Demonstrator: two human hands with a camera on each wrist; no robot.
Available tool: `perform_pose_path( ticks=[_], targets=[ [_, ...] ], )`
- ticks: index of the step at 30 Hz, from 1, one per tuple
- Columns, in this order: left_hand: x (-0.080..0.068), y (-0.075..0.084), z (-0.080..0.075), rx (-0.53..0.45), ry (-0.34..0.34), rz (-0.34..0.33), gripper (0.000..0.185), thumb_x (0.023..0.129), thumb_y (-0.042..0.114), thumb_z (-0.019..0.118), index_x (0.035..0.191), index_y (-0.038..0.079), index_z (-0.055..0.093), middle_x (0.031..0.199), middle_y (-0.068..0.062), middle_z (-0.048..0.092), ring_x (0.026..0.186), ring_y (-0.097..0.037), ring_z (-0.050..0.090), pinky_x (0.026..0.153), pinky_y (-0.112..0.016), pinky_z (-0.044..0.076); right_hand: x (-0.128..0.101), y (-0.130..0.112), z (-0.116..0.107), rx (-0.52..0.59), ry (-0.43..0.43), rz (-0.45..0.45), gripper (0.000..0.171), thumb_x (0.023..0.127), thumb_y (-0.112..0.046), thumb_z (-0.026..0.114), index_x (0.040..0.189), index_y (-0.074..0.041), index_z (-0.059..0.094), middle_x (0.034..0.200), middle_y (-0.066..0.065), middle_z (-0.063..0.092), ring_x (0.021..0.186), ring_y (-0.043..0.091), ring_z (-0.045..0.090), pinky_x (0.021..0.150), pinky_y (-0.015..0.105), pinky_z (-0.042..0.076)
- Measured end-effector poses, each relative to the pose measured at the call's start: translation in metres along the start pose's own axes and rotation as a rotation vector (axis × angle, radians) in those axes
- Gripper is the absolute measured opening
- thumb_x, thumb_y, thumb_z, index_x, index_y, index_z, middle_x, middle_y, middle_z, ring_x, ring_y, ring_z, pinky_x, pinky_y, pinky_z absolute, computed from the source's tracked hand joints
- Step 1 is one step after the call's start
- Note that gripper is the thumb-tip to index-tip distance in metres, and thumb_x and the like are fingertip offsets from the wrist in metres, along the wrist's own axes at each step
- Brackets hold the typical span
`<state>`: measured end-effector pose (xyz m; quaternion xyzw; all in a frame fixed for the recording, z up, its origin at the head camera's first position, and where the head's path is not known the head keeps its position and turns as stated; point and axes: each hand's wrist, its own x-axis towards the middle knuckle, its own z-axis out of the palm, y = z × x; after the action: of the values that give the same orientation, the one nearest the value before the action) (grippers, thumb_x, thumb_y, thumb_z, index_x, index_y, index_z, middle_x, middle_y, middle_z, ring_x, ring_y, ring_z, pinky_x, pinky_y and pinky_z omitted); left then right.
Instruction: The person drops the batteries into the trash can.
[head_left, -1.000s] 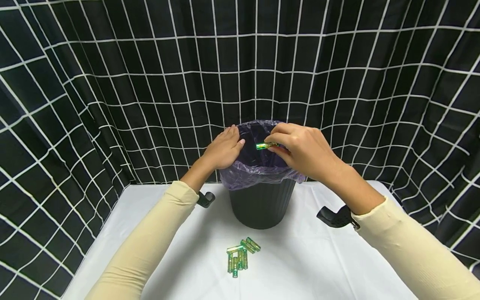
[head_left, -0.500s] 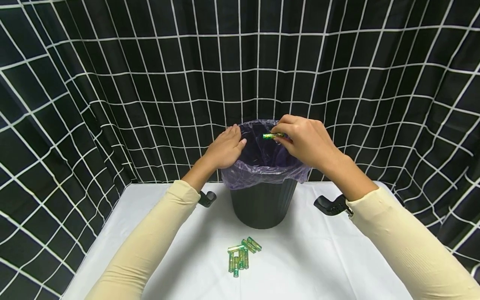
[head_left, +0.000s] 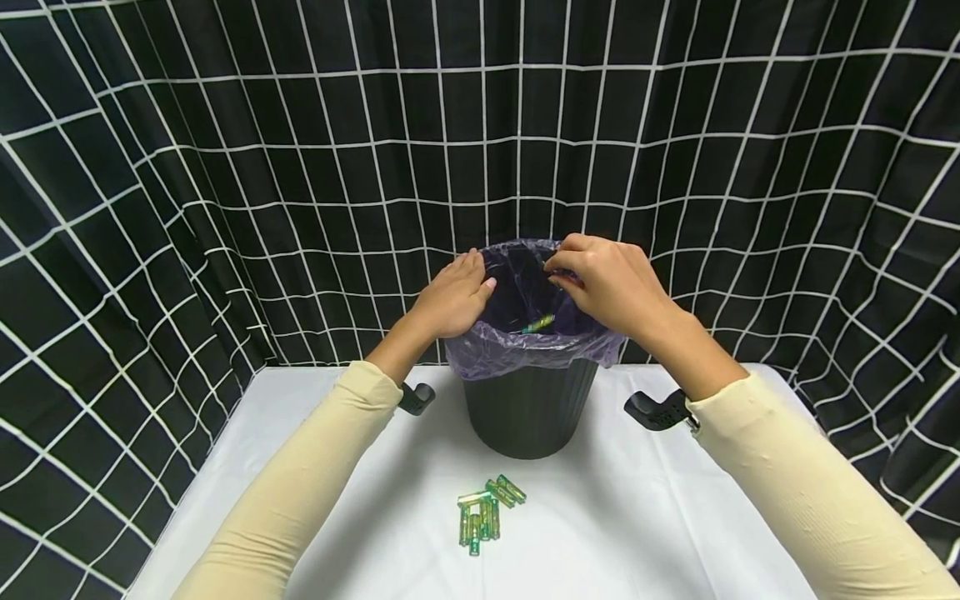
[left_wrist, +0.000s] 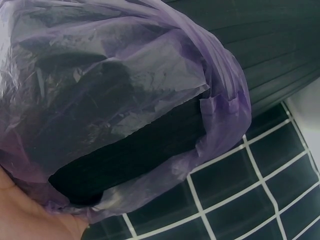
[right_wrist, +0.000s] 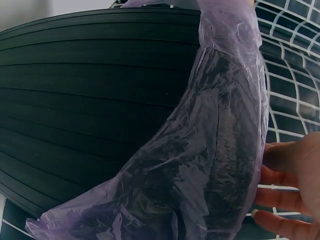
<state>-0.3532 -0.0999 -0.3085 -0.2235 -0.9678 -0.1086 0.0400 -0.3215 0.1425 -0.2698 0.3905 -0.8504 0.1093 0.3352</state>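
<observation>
Left hand [head_left: 453, 296]: straight fingers at the rim of the dark, ribbed, tapering bin [head_left: 528, 412], touching its crinkled, translucent purple liner [head_left: 510, 354]. Right hand [head_left: 611, 279]: fingers bent, thumb and fingertips apart. Cylindrical green-gold battery [head_left: 540, 323]: below right hand, within bin mouth. Glossy loose batteries [head_left: 480, 517] lie nearer the person than both hands, on white cloth [head_left: 600, 525].

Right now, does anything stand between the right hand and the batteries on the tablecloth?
Yes: the near side of the ribbed trash bin, draped with a purple liner, lies between the right hand and those batteries.
</observation>
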Motion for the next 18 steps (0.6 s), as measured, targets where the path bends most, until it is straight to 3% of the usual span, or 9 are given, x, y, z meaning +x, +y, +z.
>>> perform_pose_path(
  ticks=[18],
  targets=[
    [0.0,0.001,0.0,0.004,0.0,-0.001,0.062,0.111,0.034,0.02,0.159,-0.006,0.015,0.168,-0.02,0.009,0.156,-0.03,0.007,0.127,-0.037,0.008,-0.013,-0.009,-0.002,-0.033,0.023,-0.029,0.008,0.086,-0.007,0.08,0.093,-0.008,0.079,0.092,0.005,0.073,0.077,0.023,0.07,0.056,0.039,0.055]
  ],
)
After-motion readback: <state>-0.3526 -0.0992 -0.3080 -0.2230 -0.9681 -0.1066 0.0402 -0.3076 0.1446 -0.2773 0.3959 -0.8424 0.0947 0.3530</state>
